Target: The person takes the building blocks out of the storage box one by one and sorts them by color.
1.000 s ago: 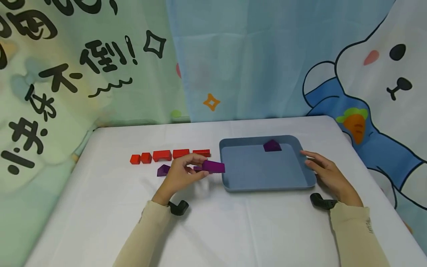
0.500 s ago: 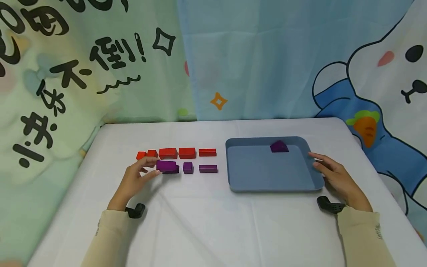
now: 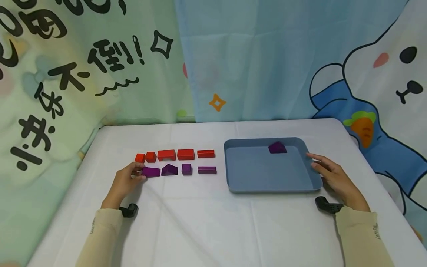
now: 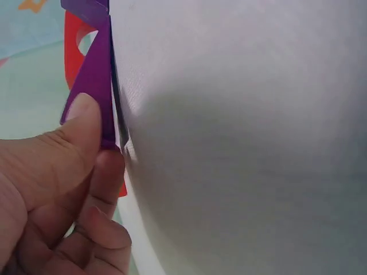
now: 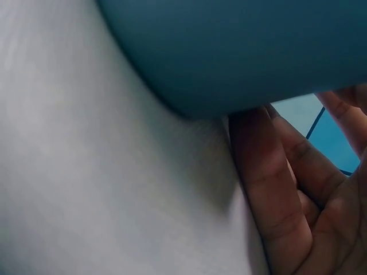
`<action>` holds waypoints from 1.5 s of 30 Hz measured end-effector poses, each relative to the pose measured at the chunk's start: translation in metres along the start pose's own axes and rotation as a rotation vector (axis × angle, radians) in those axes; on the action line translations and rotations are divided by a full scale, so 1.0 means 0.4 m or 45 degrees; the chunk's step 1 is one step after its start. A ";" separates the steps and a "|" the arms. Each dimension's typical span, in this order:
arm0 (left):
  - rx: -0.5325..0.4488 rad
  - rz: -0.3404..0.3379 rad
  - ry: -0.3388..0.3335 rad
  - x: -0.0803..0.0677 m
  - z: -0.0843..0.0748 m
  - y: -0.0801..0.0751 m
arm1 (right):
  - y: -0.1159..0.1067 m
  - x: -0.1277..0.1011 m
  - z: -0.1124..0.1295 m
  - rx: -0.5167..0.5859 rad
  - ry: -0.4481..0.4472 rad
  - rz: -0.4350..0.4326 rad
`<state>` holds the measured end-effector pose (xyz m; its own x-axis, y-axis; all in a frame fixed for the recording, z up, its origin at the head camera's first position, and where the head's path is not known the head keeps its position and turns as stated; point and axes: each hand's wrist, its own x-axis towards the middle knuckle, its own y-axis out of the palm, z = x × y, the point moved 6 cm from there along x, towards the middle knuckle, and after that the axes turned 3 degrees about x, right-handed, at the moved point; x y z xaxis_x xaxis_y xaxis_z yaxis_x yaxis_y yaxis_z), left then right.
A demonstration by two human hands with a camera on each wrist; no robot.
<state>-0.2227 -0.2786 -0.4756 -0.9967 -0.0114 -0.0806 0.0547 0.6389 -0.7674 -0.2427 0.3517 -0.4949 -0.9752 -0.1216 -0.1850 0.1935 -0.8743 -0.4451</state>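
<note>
Pinching purple block (image 4: 92, 86), left hand (image 3: 125, 181), right hand (image 3: 335, 178) relaxed beside tray (image 3: 233, 185).

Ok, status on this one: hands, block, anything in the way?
Left hand pinches purple block at the purple row's left end, on the table. Right hand open, against blue tray. Nothing in the way.
</note>
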 end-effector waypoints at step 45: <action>-1.039 0.302 0.393 0.221 -0.725 0.459 | -0.007 -0.013 0.006 0.125 -0.008 -0.004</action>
<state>-0.3182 0.0608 -0.4392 -0.9428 0.3222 0.0853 0.3186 0.9464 -0.0532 -0.2386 0.3535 -0.4906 -0.9765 -0.1218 -0.1778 0.1794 -0.9166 -0.3574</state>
